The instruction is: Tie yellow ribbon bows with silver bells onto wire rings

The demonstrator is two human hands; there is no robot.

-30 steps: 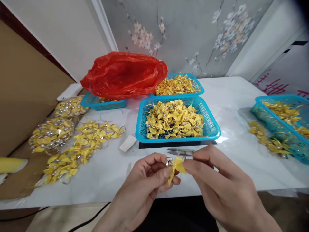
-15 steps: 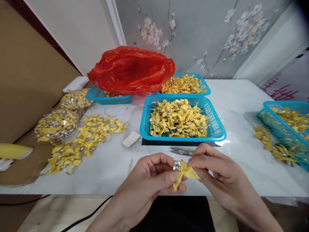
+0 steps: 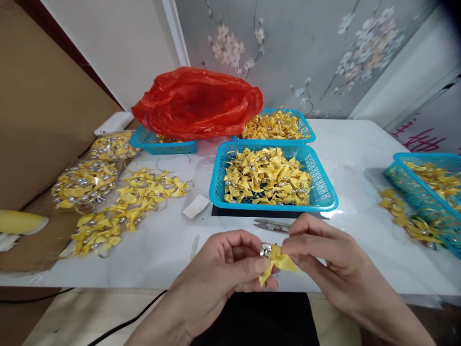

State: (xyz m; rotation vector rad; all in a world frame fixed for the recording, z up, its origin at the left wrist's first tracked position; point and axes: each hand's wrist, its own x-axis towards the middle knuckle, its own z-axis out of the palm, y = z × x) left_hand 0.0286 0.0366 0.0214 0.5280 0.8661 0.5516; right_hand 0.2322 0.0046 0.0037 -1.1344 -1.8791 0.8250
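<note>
1. The left hand (image 3: 223, 274) pinches a yellow ribbon bow (image 3: 276, 262) between thumb and forefinger, right at the knot where a small silver bell (image 3: 265, 250) sits; gripping there seems to keep the bell from swinging.
2. The right hand (image 3: 324, 254) meets it from the other side, fingertips closed on the bow's right loop, as if pulling the ribbon into shape. The bow hangs in the air between the two hands, just above the near edge of the white table (image 3: 345, 158).
3. Just beyond the hands lie small metal snips (image 3: 271, 224), within easy reach for trimming ribbon.
4. Behind the snips stands a blue basket (image 3: 322, 192) heaped with like bows, directly ahead of the hands.
5. Further back is a second blue basket (image 3: 306, 134), and a red plastic bag (image 3: 196, 103) slumped over a third.
6. To the left, strings of bows (image 3: 137, 202) lie spread on the table, with bagged bunches (image 3: 84, 180) beside them, apparently sorted apart.
7. A white scrap (image 3: 196, 206) rests near the middle basket; another blue basket (image 3: 425, 187) stands at the far right.
</note>
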